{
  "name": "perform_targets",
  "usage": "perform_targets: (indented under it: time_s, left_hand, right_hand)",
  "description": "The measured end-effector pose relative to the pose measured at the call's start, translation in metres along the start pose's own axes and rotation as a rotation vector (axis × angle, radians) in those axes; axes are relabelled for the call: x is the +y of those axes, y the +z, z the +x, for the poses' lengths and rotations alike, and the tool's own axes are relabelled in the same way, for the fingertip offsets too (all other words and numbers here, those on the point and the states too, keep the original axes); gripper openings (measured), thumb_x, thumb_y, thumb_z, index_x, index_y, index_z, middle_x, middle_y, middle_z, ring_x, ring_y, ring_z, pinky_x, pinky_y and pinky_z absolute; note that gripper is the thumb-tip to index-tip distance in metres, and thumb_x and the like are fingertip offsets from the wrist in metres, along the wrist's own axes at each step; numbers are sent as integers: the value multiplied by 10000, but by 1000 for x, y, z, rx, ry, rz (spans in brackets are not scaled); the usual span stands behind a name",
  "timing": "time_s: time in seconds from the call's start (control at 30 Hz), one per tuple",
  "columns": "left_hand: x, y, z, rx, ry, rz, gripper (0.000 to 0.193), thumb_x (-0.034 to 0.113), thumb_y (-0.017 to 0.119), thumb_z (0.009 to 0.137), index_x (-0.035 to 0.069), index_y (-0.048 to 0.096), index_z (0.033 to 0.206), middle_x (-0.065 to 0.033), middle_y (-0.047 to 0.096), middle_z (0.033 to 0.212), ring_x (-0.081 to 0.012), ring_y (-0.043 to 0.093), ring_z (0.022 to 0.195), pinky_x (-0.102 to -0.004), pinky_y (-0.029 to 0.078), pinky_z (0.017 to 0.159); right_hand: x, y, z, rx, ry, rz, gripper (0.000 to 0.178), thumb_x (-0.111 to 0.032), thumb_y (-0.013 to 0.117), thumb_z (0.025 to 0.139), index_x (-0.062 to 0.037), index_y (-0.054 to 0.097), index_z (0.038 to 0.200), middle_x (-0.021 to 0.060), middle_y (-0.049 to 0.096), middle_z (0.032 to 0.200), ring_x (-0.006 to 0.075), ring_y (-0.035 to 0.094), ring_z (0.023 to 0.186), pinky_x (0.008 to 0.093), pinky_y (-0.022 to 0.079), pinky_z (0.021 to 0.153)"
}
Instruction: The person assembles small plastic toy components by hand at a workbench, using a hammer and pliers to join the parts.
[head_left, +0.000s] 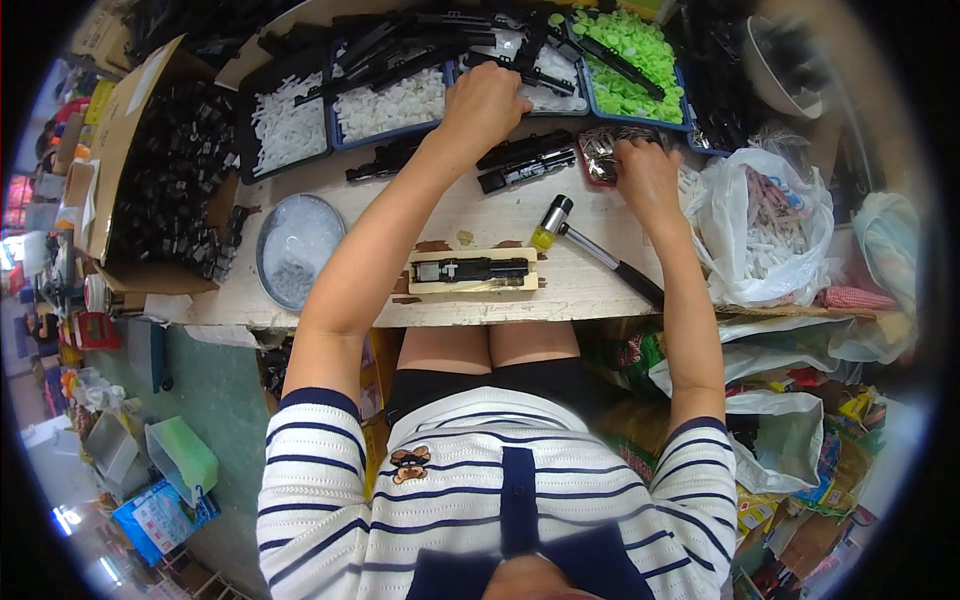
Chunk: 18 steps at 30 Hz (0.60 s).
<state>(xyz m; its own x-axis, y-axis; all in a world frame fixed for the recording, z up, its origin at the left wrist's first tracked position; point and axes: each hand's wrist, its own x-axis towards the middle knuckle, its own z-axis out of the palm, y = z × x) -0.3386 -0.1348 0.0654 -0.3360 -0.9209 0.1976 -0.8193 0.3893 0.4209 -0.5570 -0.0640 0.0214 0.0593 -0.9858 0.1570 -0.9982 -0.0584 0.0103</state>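
My left hand (483, 103) reaches to the back of the table, over the edge of a blue tray of small white parts (552, 98). Its fingers are curled, and what they grip, if anything, is hidden. The fingertips of my right hand (650, 180) dip into a small red tray (603, 183) of thin metal pins; they look pinched together, their hold unclear. A black plastic assembly (470, 270) lies in a cream-coloured holder (430, 288) near the front edge. Right of it rests a hammer (592, 247) with a yellow-tipped head and black grip.
Black assemblies (527, 160) lie behind the holder. Trays of white parts (390, 105) and bright green parts (630, 62) line the back. A carton of black parts (180, 170) and a round dish (298, 250) stand left, a white plastic bag (735, 215) right.
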Motion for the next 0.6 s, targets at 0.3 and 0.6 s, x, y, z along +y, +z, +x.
perform_targets:
  time_s: [0.3, 0.6]
  left_hand:
    - [-10, 10, 12, 64, 98, -58, 148, 115, 643, 756, 35, 678, 875, -173, 614, 861, -359, 586, 843, -410, 472, 758]
    - [-16, -24, -5, -5, -110, -666, 120, 79, 626, 795, -24, 634, 854, -71, 621, 728, -119, 589, 547, -243, 462, 469]
  right_hand:
    - [3, -7, -3, 95, -34, 111, 99, -59, 596, 741, -122, 625, 813, 28, 590, 815, 232, 543, 864, 416, 324, 714]
    - [-7, -31, -13, 204, -68, 440, 90, -82, 613, 781, -99, 630, 868, 14, 585, 871, 189, 543, 804, 336, 353, 691]
